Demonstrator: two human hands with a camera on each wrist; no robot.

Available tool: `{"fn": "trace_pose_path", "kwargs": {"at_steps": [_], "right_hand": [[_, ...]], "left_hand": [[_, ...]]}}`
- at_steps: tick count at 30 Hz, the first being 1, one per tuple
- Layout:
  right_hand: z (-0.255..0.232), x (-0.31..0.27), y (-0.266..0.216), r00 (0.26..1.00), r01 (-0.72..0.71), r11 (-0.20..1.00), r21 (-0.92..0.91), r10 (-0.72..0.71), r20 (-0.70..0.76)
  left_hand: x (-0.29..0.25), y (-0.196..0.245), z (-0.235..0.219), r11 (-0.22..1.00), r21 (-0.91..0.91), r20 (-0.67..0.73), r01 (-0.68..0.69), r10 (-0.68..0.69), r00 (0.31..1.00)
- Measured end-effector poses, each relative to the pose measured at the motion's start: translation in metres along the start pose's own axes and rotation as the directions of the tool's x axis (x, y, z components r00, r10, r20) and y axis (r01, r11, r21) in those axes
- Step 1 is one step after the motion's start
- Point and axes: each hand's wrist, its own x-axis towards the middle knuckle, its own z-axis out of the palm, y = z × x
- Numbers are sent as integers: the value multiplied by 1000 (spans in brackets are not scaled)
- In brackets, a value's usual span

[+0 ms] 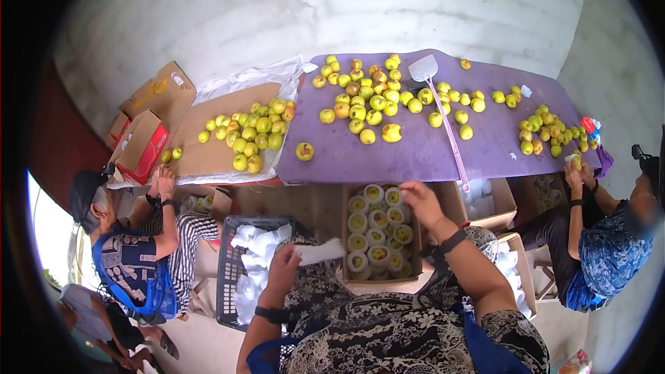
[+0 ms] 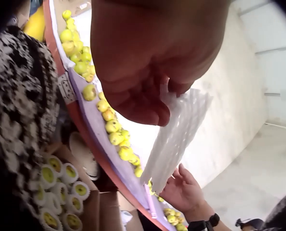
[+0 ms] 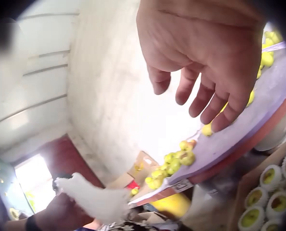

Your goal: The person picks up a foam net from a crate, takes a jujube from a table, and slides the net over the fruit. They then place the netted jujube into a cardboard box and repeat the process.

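My left hand pinches one end of a flattened white foam net sleeve; in the left wrist view the sleeve slants down from between thumb and fingers. My right hand is held over the far right corner of a cardboard box. Its fingers hang loosely parted with nothing between them in the right wrist view. Rows of yellow-green apples in white foam nets fill the box in front of me.
Loose apples lie across the purple-covered table, with a fly swatter among them. A black crate of foam nets stands at left, a box of nets at right. One person sits on each side, handling things at the table.
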Motion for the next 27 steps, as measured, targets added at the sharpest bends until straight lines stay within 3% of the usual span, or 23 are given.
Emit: {"fn": "trace_pose_path", "kwargs": {"at_steps": [1,2,4,5,7,8,10,13,20,27], "right_hand": [[-15,12,9,988,19,988,-152,-42,-146],[-31,24,18,954,15,953,-301,-104,-282],[-73,51,51,841,130,683,-718,-459,-284],[-84,54,51,841,129,683,-719,-459,-287],[-99,57,46,783,-239,501,-832,-406,-470],[-104,58,46,785,-238,499,-833,-406,-468],[-112,62,46,740,-445,475,-759,-282,-610],[-121,64,52,762,-502,376,-779,-233,-604],[-130,75,66,788,-513,341,-788,-175,-590],[-131,87,69,762,-495,358,-791,-258,-594]], "left_hand": [[-1,-7,-7,993,112,-78,23,-14,997],[-4,-10,-9,993,113,-76,21,-12,997],[-7,-15,-10,971,-224,-181,87,-129,975],[-7,-16,-11,955,-281,-179,95,-150,972],[-6,-14,-9,947,-312,-176,75,-135,975],[-5,-14,-6,937,-345,-177,55,-122,977],[-1,-15,-5,940,-336,-175,63,-128,976],[4,-19,-8,934,-353,-181,61,-132,975],[7,-22,-12,919,-393,-184,45,-126,975],[7,-17,-9,923,-381,-206,58,-146,968]]}}
